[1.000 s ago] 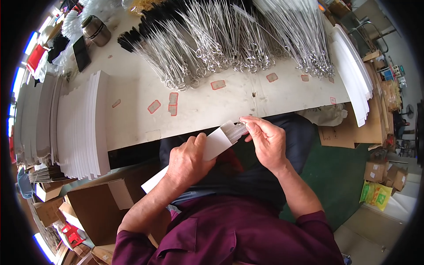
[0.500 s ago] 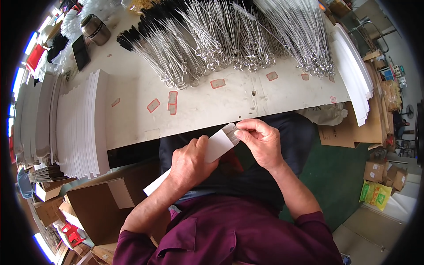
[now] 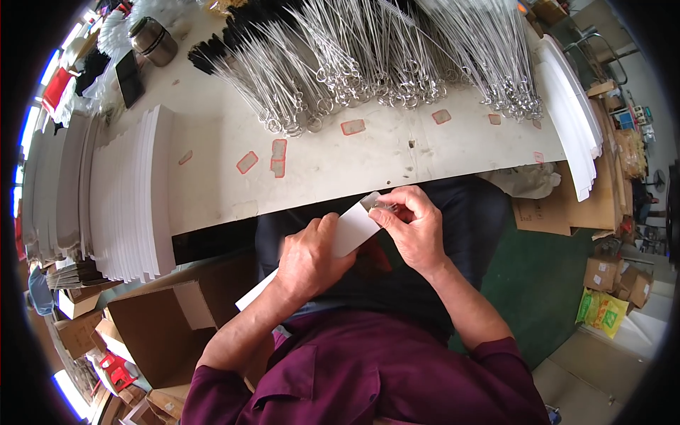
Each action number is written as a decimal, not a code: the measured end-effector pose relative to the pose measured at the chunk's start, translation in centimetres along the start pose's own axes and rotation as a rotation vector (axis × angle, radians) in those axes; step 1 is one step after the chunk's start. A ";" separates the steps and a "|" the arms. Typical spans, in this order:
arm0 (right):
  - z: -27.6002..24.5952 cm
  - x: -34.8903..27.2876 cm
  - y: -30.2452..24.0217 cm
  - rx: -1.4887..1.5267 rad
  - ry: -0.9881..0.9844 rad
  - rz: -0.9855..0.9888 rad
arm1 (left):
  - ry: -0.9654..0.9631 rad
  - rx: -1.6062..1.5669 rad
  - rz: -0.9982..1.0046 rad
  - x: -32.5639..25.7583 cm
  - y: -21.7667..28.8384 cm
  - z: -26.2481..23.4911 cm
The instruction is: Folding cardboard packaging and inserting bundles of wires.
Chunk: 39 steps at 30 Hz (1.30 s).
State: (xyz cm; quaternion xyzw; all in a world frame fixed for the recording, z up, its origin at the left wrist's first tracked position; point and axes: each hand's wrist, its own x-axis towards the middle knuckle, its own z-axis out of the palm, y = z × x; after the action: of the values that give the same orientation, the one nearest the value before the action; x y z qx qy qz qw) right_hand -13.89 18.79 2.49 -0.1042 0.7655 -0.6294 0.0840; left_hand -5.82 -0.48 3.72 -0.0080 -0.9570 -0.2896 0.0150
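A long, narrow white box [image 3: 355, 232] lies slanted over my lap, its open end up and to the right. My left hand [image 3: 309, 256] is closed around its middle. At the box's mouth my right hand [image 3: 414, 228] is closed in a pinch, thumb against fingers. Shiny wire ends [image 3: 383, 204] of a wire brush show between those fingers and the opening; how many pieces are there I cannot tell. On the table beyond lies a big heap of wire-handled brushes [image 3: 347, 64], ring ends toward me, several with black bristles.
Folded white boxes stand in a row [image 3: 127, 195] on the left, and more white cartons [image 3: 570, 117] lie at the table's right edge. A steel flask [image 3: 154, 42] and a dark phone-like slab [image 3: 129, 78] are at the far left. Below left, a cardboard box [image 3: 159, 333] stands open.
The right hand has moved slightly left and its fingers sit closer over the box's mouth. The box and left hand have barely shifted. The view of the table has tilted a little.
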 end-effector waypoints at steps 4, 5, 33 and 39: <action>0.8 -0.5 -0.2 -0.216 0.026 -0.262 | -0.014 -0.020 -0.032 0.1 0.1 -0.1; 1.0 -0.6 -0.1 -0.225 0.054 -0.291 | -0.025 -0.026 -0.039 0.0 0.2 -0.1; 0.7 -2.8 -2.0 -0.067 -0.427 -0.018 | -0.154 -0.369 -0.077 -0.1 0.0 -0.8; 1.6 -3.3 -2.2 0.052 -0.309 0.083 | -0.129 -0.414 -0.209 -0.2 0.6 -0.6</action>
State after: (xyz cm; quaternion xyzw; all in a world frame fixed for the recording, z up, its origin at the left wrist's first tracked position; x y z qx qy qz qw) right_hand -10.19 17.75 4.29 -0.1658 0.7304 -0.6216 0.2294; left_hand -5.58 -0.33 4.48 0.0699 -0.8717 -0.4786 -0.0783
